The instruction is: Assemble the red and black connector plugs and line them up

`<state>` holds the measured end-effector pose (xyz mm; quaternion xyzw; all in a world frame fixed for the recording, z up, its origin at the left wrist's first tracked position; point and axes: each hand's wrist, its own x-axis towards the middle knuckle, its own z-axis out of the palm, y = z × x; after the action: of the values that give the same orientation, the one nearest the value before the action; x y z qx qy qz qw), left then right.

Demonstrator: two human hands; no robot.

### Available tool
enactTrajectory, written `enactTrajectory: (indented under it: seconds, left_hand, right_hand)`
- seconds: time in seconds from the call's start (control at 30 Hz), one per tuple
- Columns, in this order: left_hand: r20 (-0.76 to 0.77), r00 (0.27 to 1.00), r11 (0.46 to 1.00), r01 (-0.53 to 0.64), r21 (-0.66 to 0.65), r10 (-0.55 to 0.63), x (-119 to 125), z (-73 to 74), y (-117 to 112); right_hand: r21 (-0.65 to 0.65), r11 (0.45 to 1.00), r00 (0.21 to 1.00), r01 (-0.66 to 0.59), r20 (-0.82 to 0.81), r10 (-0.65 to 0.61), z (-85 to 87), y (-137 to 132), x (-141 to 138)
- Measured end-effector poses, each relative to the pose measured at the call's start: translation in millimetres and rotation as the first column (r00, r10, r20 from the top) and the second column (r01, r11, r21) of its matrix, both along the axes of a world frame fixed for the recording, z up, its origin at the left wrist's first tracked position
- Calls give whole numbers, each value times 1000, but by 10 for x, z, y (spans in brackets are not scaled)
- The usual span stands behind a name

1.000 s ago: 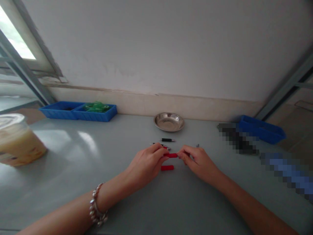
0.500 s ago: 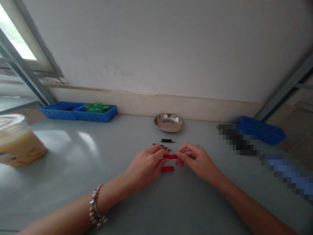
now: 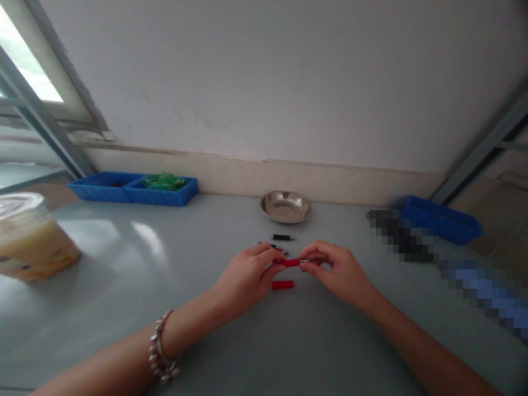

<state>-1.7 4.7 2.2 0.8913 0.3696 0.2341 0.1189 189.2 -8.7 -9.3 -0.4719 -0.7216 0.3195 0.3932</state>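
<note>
The person's bare left forearm (image 3: 107, 357) is slanting in from the lower left, and the bare left hand (image 3: 243, 283) is lying back upward, pinching between thumb and bent fingertips. The bare right forearm (image 3: 421, 344) is slanting in from the lower right, and the bare right hand (image 3: 334, 269) is facing the left one, near it, holding thumb and forefinger close together and curling the other fingers, though whether it is actually gripping is hard to tell.

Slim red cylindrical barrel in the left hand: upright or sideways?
Sideways: the slim red cylindrical barrel runs left to right from the left hand toward the right hand, a thin silvery tip at its right end.
</note>
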Motion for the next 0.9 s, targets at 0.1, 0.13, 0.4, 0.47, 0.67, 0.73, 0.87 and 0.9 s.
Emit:
enactTrajectory:
  seconds: [0.1, 0.13, 0.4, 0.47, 0.67, 0.73, 0.87, 0.9]
  left_hand:
    - [76, 997, 998, 8, -69, -3, 0, 2, 18]
    - [90, 996, 996, 5, -87, 3, 1, 7, 20]
    - [123, 991, 989, -29, -144, 47, -5, 45, 24]
    - [121, 991, 990, -35, -139, 52, -9, 51, 28]
    - [-16, 998, 998, -63, -13, 63, -28, 45, 43]
    - [-67, 996, 998, -63, 7, 63, -33, 31, 49]
    - [-132, 989, 998, -70, 2, 70, -37, 3, 53]
    - [-147, 986, 997, -77, 0, 77, -37, -1, 53]
  right_hand:
    - [37, 999, 1000, 1, 10, -2, 8, 1, 14]
    - [47, 999, 1000, 3, 8, -4, 12, 0, 17]
    - [106, 994, 1000, 11, -11, -10, 20, -18, 22]
    - [113, 994, 1000, 12, -26, -9, 18, -20, 23]
    - [134, 985, 983, 106, 135, -124, 65, -7, 80]
    - [147, 978, 943, 145, 279, -182, 79, 13, 121]
    - [159, 966, 835, 204, 487, -256, 54, 69, 215]
    - [160, 963, 807, 219, 524, -271, 38, 83, 238]
